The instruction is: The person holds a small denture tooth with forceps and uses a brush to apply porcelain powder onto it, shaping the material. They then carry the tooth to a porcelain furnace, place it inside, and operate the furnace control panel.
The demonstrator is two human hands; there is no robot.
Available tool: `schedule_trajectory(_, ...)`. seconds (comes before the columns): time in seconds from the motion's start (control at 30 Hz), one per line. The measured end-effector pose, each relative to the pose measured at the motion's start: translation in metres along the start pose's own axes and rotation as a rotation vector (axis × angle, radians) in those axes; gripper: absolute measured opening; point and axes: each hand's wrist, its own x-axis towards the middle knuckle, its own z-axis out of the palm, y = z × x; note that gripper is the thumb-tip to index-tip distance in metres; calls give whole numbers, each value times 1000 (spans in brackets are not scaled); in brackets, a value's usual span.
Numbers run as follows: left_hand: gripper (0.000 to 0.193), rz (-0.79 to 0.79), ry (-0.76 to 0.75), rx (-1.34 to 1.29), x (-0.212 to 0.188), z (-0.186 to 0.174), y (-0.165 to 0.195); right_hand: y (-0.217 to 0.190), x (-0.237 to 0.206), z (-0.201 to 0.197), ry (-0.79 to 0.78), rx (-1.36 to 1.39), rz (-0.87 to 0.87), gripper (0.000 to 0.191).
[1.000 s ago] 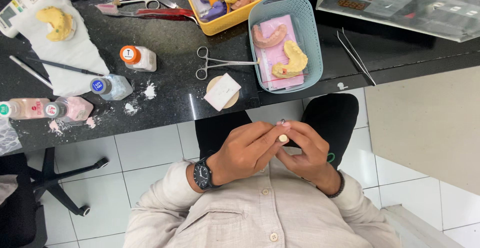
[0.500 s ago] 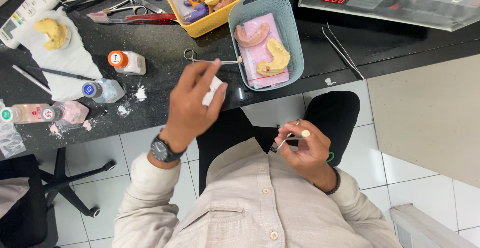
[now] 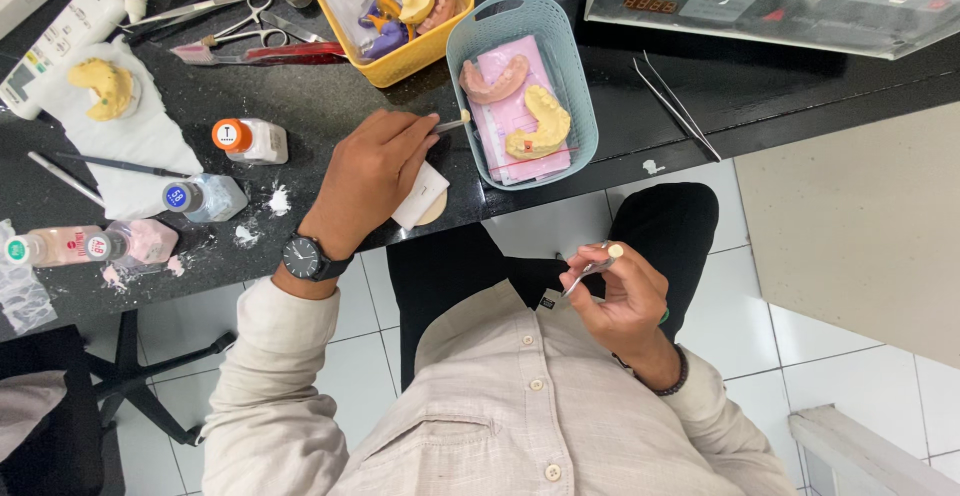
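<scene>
Baskets (image 3: 575, 146) two, bottles (image 3: 250, 141) four, hands (image 3: 375, 171) two

A dental lab: plaster jaw casts (image 3: 538, 126) in baskets (image 3: 470, 51), forceps (image 3: 215, 31) and acrylic bottles (image 3: 250, 140) on a black bench (image 3: 330, 86).

On the dark counter (image 3: 760, 86) sit a yellow basket (image 3: 400, 56), scissors (image 3: 245, 16), tweezers (image 3: 675, 101) and three small bottles (image 3: 250, 140).

We see a black speckled worktop (image 3: 330, 86). Near its front edge a pale teal basket (image 3: 470, 46) holds a pink sheet (image 3: 515, 116), a pink arch (image 3: 495, 81) and a yellow cast (image 3: 540, 126). Toward the back edge stands a yellow basket (image 3: 440, 41). Our sleeves (image 3: 270, 376) are beige, our watch (image 3: 305, 256) black.
</scene>
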Motion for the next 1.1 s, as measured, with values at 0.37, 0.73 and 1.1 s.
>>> schedule_trajectory(0.37,15,-63,288,-155,-26,-40,11,6,13,6,-76,48,-23,33)
schedule_trajectory(0.73,21,-434,356,-714,-38,-43,2,58,97,-20,367,181,-148,52)
schedule_trajectory(1.1,24,-674,320,-1134,-18,-52,-4,58,119,16,332,256,-111,53)
